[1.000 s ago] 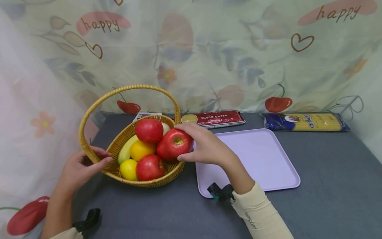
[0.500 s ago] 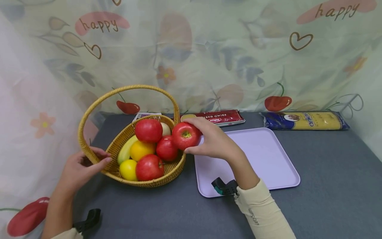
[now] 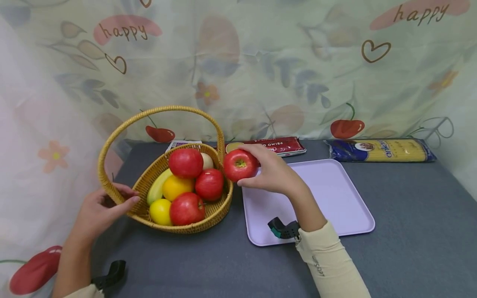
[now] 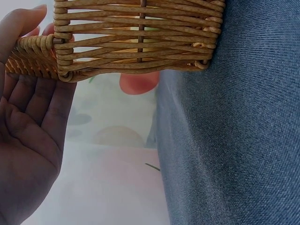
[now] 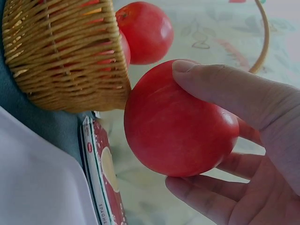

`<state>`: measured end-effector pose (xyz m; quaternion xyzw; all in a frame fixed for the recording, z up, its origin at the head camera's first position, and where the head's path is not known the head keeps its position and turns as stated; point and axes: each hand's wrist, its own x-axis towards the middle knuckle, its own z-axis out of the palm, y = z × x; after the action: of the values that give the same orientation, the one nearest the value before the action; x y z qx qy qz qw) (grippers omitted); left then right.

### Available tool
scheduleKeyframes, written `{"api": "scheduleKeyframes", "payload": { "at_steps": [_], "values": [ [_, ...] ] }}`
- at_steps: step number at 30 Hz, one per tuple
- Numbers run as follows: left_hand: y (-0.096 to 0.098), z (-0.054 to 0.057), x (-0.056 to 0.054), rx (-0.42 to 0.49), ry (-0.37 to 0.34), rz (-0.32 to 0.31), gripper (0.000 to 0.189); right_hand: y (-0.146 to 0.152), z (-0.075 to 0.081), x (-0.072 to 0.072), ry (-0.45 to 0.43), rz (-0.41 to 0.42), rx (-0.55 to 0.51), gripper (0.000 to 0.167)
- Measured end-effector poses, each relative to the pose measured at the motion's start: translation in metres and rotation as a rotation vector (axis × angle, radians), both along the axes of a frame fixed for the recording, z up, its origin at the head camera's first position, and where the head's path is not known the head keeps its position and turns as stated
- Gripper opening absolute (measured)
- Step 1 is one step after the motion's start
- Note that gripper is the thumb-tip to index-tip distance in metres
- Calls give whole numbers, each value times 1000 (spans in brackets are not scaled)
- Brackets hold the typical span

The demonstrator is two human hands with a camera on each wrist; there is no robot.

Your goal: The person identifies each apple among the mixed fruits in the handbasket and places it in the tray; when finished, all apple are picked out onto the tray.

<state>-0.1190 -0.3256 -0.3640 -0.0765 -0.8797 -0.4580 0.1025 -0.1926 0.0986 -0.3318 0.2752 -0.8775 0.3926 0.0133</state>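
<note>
A wicker basket [image 3: 219,215] with a tall arched handle [image 3: 165,108] stands on the left of the table. In it lie several red apples [image 3: 187,208], an orange [image 3: 178,188], a lemon [image 3: 160,211], a banana [image 3: 158,185] and a pale round item [image 3: 207,161], partly covered. My left hand [image 3: 97,213] holds the handle's left base, fingers behind and thumb in front, as the left wrist view [image 4: 35,122] shows. My right hand [image 3: 273,169] grips a red apple [image 3: 240,165] between thumb and fingers, beside the basket's right rim, above the tray's left back corner.
A lilac tray [image 3: 335,198] lies right of the basket. Behind it are a red spaghetti packet [image 3: 287,145] and a blue-and-yellow pasta packet [image 3: 384,151]. A white packet [image 3: 182,143] shows behind the basket. A printed curtain [image 3: 261,82] hangs at the back.
My right hand has lifted an apple out of the basket and carried it right, past the rim. Another apple beneath is now uncovered. The left hand and basket stay in place.
</note>
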Motion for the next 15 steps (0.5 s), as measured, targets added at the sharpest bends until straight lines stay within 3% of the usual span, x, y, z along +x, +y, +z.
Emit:
{"api": "scheduleKeyframes", "payload": {
  "at_steps": [15],
  "values": [
    [-1,-2,-2,13,7,-13,22,9,-15,-13,-78,-59,29,83]
  ]
}}
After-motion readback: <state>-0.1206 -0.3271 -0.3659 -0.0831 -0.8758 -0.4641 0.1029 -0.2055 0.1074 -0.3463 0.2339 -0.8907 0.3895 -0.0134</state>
